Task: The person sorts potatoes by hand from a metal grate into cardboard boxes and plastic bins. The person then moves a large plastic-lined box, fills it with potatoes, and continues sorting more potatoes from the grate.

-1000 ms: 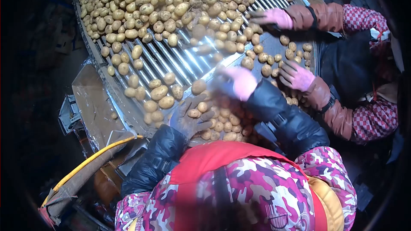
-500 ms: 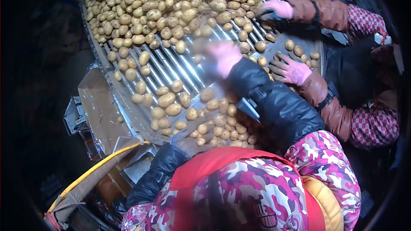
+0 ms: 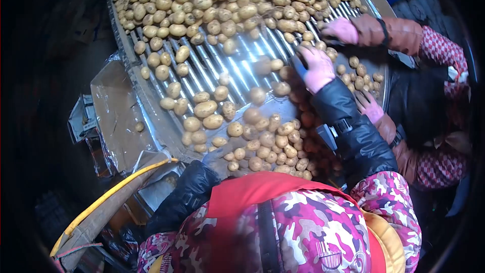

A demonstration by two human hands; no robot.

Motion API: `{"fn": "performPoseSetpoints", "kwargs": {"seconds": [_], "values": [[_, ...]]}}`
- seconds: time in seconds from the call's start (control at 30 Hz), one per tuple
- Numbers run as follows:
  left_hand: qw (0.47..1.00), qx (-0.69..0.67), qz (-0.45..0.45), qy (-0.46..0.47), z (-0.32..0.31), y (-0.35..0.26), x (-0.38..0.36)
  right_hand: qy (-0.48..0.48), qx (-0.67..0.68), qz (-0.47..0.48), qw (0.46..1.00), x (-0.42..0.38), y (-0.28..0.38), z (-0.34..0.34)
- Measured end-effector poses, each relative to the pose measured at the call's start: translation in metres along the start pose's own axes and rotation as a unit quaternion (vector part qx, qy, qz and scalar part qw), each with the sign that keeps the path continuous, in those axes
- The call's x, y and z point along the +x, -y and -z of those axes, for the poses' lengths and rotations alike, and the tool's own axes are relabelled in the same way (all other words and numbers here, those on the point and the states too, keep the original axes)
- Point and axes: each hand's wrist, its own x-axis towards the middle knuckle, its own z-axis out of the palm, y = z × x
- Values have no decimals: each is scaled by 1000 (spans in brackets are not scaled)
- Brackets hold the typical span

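Observation:
My right hand [image 3: 317,70], in a pink glove with a grey-blue palm, reaches over the lower end of the metal rollers [image 3: 237,73]. Its fingers are stretched and apart, close to a few potatoes [image 3: 281,88]. Low on the left, my left hand [image 3: 218,160] wears a grey glove and lies against the near pile of potatoes [image 3: 265,151]. Its fingers look extended but are dim and partly merged with the potatoes. Several potatoes between the two hands are smeared by motion.
A large heap of potatoes [image 3: 202,2] covers the upper rollers. At right, a co-worker's two pink-gloved hands, one upper [image 3: 342,31] and one lower [image 3: 372,107], work beside loose potatoes [image 3: 359,71]. An open cardboard box [image 3: 115,116] and a yellow-rimmed bag [image 3: 108,197] stand left.
My right hand has moved right across the rollers, toward the co-worker's hands. Potatoes below it have shifted toward the near pile. My left hand stays by the pile.

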Motion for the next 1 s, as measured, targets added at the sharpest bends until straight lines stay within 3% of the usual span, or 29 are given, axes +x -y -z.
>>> {"fn": "performPoseSetpoints", "kwargs": {"seconds": [0.07, 0.13, 0.2, 0.3, 0.37, 0.47, 0.67, 0.73, 0.77, 0.83, 0.93, 0.97, 1.0], "values": [[1000, -24, -1, 6, 28, 6, 5, 30, 72, 65, 995, 37, 41, -9], [1000, 4, 13, -3, -11, -1, -7, 109, 125, 124, 978, 73, 81, -29], [1000, -4, 19, 15, -12, -2, -10, 187, 47, 185, 964, 110, 125, -62], [999, -41, 17, 7, -35, -10, -21, 206, -102, 236, 944, 135, 162, -92], [991, -114, 58, 32, -48, -15, -24, 236, -153, 225, 933, 138, 173, -92], [995, -85, 32, 39, -53, -21, -29, 242, -151, 234, 929, 139, 168, -94], [998, -11, -21, 65, -60, -17, -37, 281, -176, 117, 936, 133, 175, -84], [995, 44, -27, 88, -25, -6, -19, 202, -91, 132, 966, 139, 148, -106], [993, 60, -20, 100, -3, 0, -6, 259, 54, -6, 964, 147, 123, -130], [991, 101, -23, 90, 10, 3, 2, 355, 140, -140, 914, 142, 141, -77], [984, 129, -66, 103, 8, 3, 0, 258, 23, 112, 959, 123, 123, -83], [984, 126, -72, 103, 5, 4, -1, 292, 131, -13, 947, 109, 123, -74], [985, 113, -67, 115, 9, 3, 4, 212, 203, 15, 956, 93, 103, -101]]}}
